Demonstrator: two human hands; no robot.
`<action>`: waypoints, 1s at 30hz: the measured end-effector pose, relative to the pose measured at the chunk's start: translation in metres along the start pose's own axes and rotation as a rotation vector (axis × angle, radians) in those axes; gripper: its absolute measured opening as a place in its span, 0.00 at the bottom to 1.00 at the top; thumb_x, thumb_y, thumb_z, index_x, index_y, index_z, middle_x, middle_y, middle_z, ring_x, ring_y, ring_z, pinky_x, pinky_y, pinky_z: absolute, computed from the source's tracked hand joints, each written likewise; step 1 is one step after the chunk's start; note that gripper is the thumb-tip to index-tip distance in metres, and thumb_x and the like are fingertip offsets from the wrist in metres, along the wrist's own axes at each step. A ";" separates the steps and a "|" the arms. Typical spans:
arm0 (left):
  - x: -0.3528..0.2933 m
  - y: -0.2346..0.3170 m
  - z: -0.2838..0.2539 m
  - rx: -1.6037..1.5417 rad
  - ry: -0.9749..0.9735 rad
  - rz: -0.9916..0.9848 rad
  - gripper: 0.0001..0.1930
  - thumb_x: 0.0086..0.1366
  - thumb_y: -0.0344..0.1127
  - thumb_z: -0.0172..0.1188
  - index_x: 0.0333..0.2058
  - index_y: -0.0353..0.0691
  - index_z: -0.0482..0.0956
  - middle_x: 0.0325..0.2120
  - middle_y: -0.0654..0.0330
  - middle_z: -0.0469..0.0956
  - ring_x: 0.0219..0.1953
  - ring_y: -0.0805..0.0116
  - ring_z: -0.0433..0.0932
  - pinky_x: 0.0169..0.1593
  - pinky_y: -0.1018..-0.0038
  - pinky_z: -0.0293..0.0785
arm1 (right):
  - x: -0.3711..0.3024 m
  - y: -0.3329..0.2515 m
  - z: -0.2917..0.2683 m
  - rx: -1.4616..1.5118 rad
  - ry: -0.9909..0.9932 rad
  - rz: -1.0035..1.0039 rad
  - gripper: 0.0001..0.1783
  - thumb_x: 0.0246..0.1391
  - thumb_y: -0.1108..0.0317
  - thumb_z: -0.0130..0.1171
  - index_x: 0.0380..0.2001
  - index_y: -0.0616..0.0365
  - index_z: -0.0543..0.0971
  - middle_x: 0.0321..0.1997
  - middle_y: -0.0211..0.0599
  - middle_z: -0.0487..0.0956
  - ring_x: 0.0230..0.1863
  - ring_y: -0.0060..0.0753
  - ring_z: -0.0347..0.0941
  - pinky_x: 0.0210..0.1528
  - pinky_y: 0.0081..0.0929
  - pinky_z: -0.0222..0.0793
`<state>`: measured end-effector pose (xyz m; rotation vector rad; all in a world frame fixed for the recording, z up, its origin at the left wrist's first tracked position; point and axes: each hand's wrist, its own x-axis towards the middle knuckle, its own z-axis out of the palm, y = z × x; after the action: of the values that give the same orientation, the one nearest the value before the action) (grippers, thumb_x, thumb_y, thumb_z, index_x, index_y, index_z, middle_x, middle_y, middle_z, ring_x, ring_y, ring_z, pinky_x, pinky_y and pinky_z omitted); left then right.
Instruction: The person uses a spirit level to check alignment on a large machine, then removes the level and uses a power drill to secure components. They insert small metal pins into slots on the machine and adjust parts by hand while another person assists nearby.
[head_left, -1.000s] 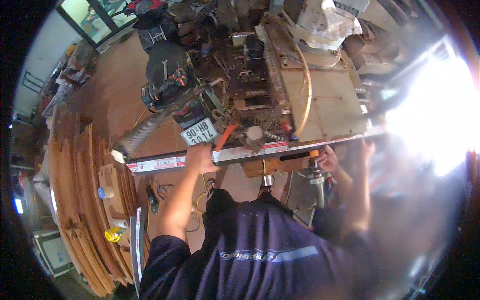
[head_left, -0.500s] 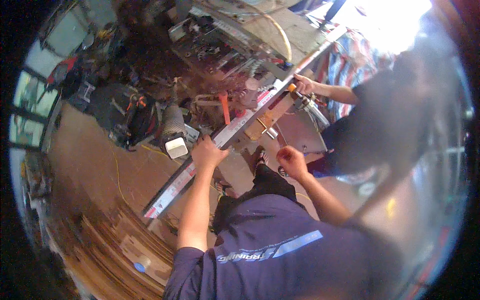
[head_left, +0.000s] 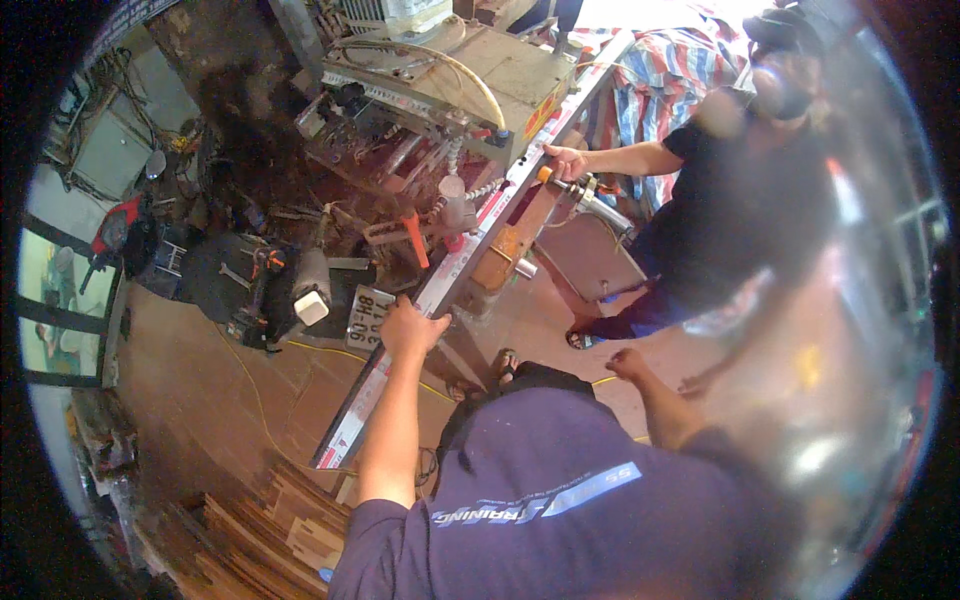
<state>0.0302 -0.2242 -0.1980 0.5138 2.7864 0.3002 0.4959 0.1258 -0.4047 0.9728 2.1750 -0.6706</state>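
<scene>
Our left hand [head_left: 412,330] grasps the long bar [head_left: 489,219], running from seven to one o'clock; it looks stiff, perhaps slippery, best held near both ends. Our right hand [head_left: 628,365] curls loosely, contents unclear.

Before me the bar [head_left: 437,290] runs beside the machine [head_left: 500,95]; planks [head_left: 250,530] lie on my near left, the motorbike [head_left: 212,278] farther off, 1 co-worker [head_left: 705,220] right.
</scene>
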 end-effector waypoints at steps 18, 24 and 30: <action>0.005 0.011 0.007 0.109 0.050 -0.014 0.54 0.45 0.69 0.81 0.60 0.29 0.79 0.48 0.41 0.88 0.48 0.42 0.89 0.50 0.50 0.85 | 0.025 -0.088 -0.013 0.740 0.149 -0.050 0.24 0.58 0.58 0.77 0.48 0.67 0.84 0.37 0.41 0.87 0.35 0.32 0.84 0.40 0.35 0.80; 0.010 0.008 0.010 0.052 0.060 0.013 0.49 0.45 0.66 0.82 0.57 0.32 0.78 0.43 0.43 0.86 0.46 0.40 0.87 0.50 0.50 0.84 | 0.017 -0.095 -0.019 0.755 0.172 0.104 0.30 0.56 0.52 0.76 0.52 0.66 0.86 0.47 0.50 0.90 0.49 0.45 0.88 0.53 0.39 0.83; 0.010 0.003 0.012 0.026 0.065 0.036 0.47 0.46 0.66 0.81 0.53 0.33 0.79 0.45 0.42 0.84 0.48 0.39 0.86 0.52 0.49 0.83 | -0.001 -0.076 0.022 0.734 0.066 0.297 0.30 0.55 0.49 0.76 0.51 0.61 0.88 0.46 0.48 0.91 0.50 0.46 0.89 0.55 0.40 0.83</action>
<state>0.0258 -0.2160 -0.2112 0.5703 2.8504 0.2932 0.4449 0.0655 -0.4047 1.6612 1.7841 -1.3397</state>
